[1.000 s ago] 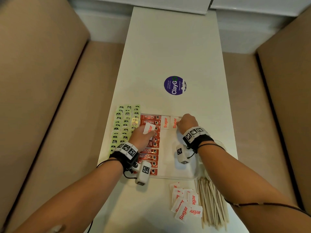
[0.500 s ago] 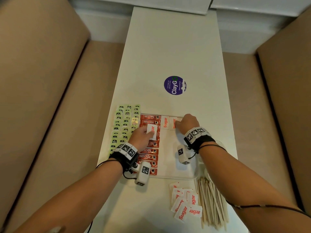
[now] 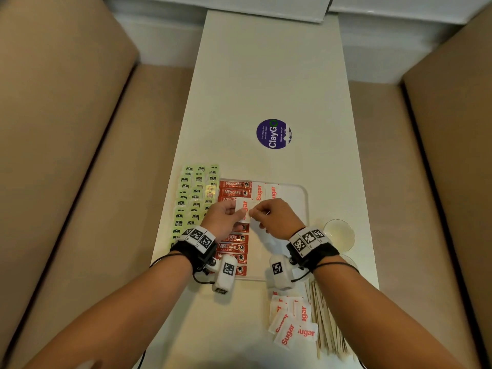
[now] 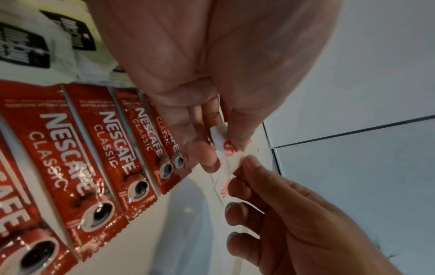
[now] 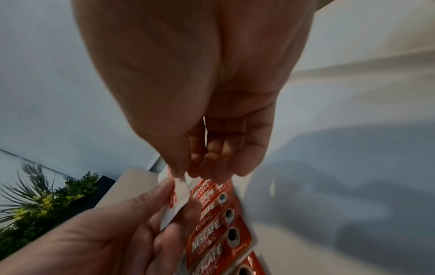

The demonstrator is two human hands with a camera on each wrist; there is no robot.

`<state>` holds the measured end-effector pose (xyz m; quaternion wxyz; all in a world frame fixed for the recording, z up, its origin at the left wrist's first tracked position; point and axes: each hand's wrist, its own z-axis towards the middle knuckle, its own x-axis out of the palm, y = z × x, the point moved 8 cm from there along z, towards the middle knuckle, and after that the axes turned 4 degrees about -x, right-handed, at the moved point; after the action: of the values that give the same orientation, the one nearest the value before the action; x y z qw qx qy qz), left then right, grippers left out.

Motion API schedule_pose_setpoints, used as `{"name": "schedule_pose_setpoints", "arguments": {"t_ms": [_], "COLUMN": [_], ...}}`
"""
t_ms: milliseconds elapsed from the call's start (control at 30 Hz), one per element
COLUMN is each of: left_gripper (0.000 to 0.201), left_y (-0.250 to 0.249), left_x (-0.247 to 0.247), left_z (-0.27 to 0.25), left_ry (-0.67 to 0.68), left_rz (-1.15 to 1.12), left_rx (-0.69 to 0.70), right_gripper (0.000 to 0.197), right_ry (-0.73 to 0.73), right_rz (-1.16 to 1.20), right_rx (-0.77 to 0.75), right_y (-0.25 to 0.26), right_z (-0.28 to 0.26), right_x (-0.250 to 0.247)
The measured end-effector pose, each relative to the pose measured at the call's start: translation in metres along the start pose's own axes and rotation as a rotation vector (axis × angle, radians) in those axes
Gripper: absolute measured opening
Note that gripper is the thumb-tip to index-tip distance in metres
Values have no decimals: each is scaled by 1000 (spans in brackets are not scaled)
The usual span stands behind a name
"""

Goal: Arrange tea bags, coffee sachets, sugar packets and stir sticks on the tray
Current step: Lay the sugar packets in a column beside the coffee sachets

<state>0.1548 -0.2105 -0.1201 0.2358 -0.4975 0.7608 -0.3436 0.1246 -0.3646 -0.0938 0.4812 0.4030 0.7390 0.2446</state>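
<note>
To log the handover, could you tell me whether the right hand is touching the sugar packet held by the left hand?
Touching. In the left wrist view, the right hand fingertip presses the sugar packet edge while the left hand pinches it.

White sugar packet [image 3: 243, 209] held above tray [image 3: 298, 206], red coffee sachets [image 3: 234, 193] in a column on tray

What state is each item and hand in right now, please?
Held sugar packet: pinched by both hands above the tray.
Left hand: gripping it.
Right hand: pinching its edge.
Tray: coffee column, two sugar packets laid.
Stir sticks: loose on table.
</note>
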Motion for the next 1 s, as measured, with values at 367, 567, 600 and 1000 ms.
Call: {"name": "schedule_pose_setpoints", "arguments": {"t_ms": [367, 567, 600, 1000], "left_gripper": [15, 18, 20, 44], "left_y": [-4, -21, -22, -41], "left_x": [0, 1, 3, 27], "left_z": [1, 8, 11, 31], "left_ry": [-88, -157, -159, -163], "left_rz": [260, 582, 639, 989], "left_rx": [101, 225, 228, 311], "right_gripper": [30, 32, 30, 34], "right_ry": [-117, -142, -132, -145], "right_rz": [-31, -176, -185, -229], "right_rx": [86, 251, 264, 313], "right_y": [-24, -37, -37, -39], "right_z": [3, 16, 18, 25], "right_x": [-12, -12, -13, -15]}}
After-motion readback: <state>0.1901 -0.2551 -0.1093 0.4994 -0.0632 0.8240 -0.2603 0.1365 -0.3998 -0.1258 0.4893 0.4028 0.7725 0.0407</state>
